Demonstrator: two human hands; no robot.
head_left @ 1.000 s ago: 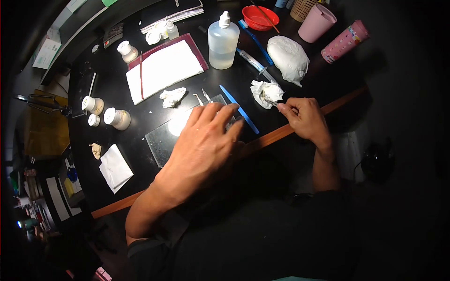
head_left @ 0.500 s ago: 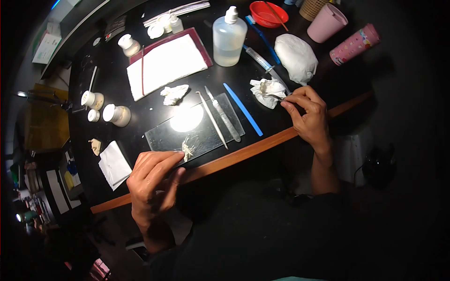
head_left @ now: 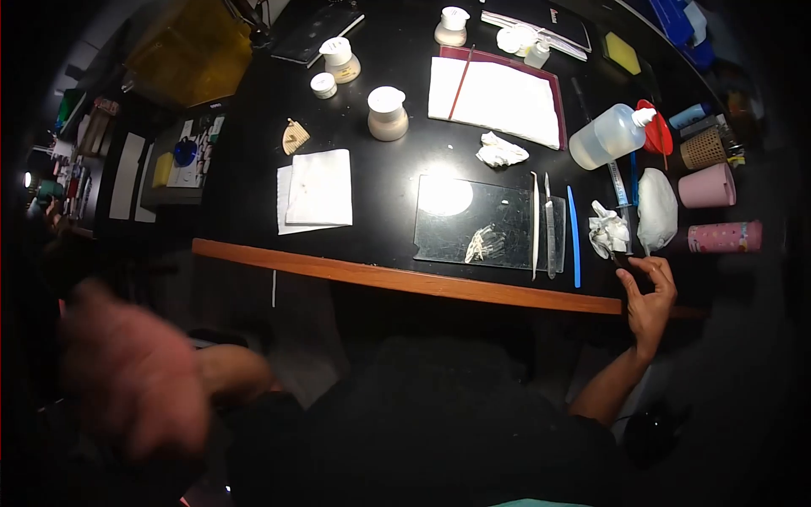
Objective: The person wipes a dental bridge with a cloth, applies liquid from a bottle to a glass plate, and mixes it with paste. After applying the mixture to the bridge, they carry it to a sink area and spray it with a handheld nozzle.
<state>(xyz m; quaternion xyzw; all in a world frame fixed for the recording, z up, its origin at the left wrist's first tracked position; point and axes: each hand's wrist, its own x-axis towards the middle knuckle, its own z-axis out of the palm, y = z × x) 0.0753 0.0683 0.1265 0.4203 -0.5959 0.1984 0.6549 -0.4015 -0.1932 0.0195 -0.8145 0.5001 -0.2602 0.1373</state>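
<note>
My left hand (head_left: 139,372) is a motion blur at the lower left, off the table; its fingers cannot be made out. At the table's front edge, my right hand (head_left: 649,291) pinches a thin dark tool, its tip by a crumpled tissue (head_left: 608,230). A glass plate (head_left: 439,237) bears a smear of pale paste (head_left: 483,243). Across or beside its right side lie a cream-coloured stick tool (head_left: 535,228), a metal knife-like tool (head_left: 550,237) and a blue stick (head_left: 574,237).
Behind the plate are a white pad (head_left: 498,97), another crumpled tissue (head_left: 502,150) and a liquid bottle (head_left: 601,139). Jars (head_left: 388,114), folded white cloths (head_left: 325,190) and a small beige piece (head_left: 295,137) lie to the left. Pink cups (head_left: 708,186) stand at the right.
The camera view has turned left, so the table items appear shifted right. My left hand has moved from beside the paste to far left, off the table. My right hand still pinches the tool.
</note>
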